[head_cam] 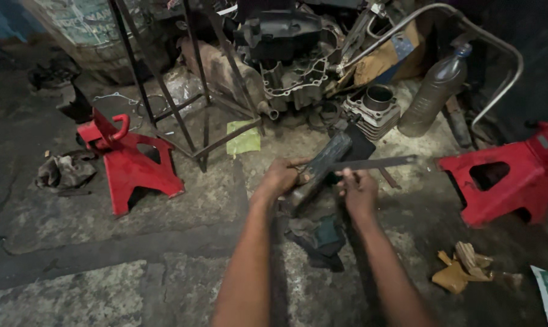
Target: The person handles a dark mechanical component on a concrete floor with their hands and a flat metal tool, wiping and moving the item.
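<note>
Two hands work: left hand [281,177] fingers clamped on hammer [322,163], right hand [357,189] fingers pinching flat file [377,163]

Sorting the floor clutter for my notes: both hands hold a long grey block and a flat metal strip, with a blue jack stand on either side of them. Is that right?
Not quite. The head view shows the jack stands are red, not blue: one on the left, one on the right. The left hand and right hand do hold the grey block and metal strip.

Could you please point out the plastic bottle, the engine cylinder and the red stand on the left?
plastic bottle [432,95]: head view, mid-body.
engine cylinder [375,109]: head view, finned side.
left red stand [131,166]: head view, sloped face.
</note>
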